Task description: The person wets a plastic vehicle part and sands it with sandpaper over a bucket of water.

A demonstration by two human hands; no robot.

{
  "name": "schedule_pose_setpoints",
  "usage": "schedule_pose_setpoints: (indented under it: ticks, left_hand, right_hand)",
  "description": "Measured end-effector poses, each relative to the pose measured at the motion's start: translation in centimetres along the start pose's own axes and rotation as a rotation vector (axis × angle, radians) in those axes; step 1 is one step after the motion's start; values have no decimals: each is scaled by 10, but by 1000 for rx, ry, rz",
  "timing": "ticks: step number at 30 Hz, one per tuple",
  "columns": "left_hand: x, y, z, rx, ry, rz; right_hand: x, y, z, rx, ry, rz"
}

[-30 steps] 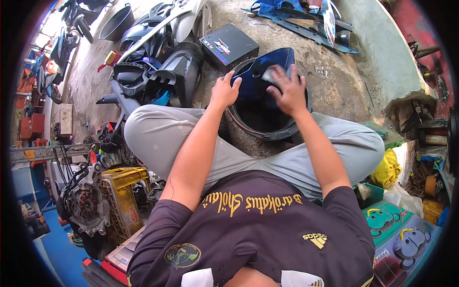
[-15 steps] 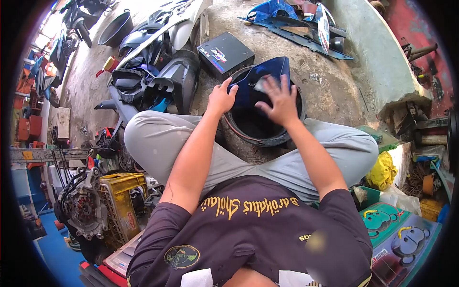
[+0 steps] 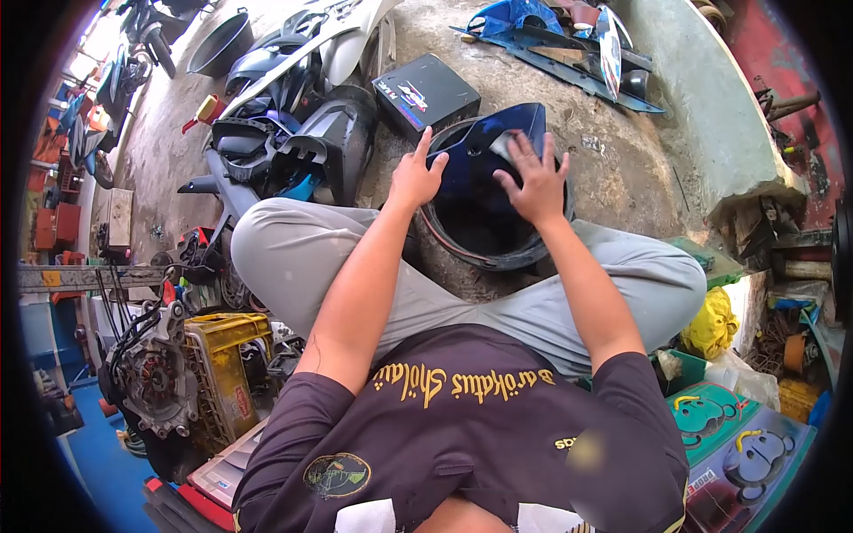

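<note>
A glossy dark blue motorcycle body panel point(image 3: 484, 133) leans on the rim of a round black tub point(image 3: 480, 259) between my legs. My left hand point(image 3: 414, 180) grips the panel's left edge, its thumb and index finger showing and the other fingers partly hidden. With fingers spread, my right hand point(image 3: 537, 185) presses a small white piece of cloth or sponge point(image 3: 503, 145) against the panel's upper face. That white piece is partly covered by the fingers, so its kind is unclear. The tub's inside looks dark.
A black box point(image 3: 426, 93) stands just beyond the tub. Dark motorcycle fairings point(image 3: 329, 142) are heaped to the left, with blue panels point(image 3: 524, 53) farther off at the right. An engine part point(image 3: 155, 373) and a yellow crate point(image 3: 227, 373) sit near my left side; a yellow bag point(image 3: 711, 322) lies at right.
My right hand and the white piece have moved right across the panel, toward its right edge. My left hand stays at the left edge, its index finger now straighter.
</note>
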State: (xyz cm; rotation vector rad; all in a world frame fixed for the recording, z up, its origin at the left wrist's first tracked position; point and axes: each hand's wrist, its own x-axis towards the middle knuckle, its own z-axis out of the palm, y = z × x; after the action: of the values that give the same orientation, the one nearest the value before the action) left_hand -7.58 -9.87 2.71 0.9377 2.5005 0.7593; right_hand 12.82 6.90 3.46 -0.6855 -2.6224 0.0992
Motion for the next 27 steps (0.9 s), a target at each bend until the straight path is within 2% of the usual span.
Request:
schedule_pose_setpoints:
  ticks: [1,5,7,9,11,14,17,19,21,25,27]
  left_hand:
    - [-2,2,-1,6,-17,-3]
    - [-2,0,3,14,-9,-9]
    - [0,-2,5,19,6,12]
    - [-1,-4,4,18,-5,3]
    - [0,2,0,0,-34,-17]
    - [0,-2,4,-6,-23,-9]
    - [2,-3,3,1,-7,-5]
    - [0,-2,5,5,-12,-9]
    - [0,-1,2,9,-13,-19]
    - [0,-2,4,4,-16,-28]
    - [-1,-3,4,21,0,-17]
  right_hand:
    - [-1,3,0,-40,-8,19]
    - [-12,-8,2,58,-93,-245]
    - [-7,0,3,-12,-37,-132]
    - [-3,6,5,-67,17,77]
    - [-6,6,4,-34,-4,-6]
    - [-14,-11,6,93,-97,-269]
    - [-4,-3,1,39,-66,-137]
    - [1,8,6,-45,22,72]
    - [-2,9,7,-30,-1,43]
    - [-15,-20,2,98,-129,-251]
    - [-11,-15,-2,83,-131,-202]
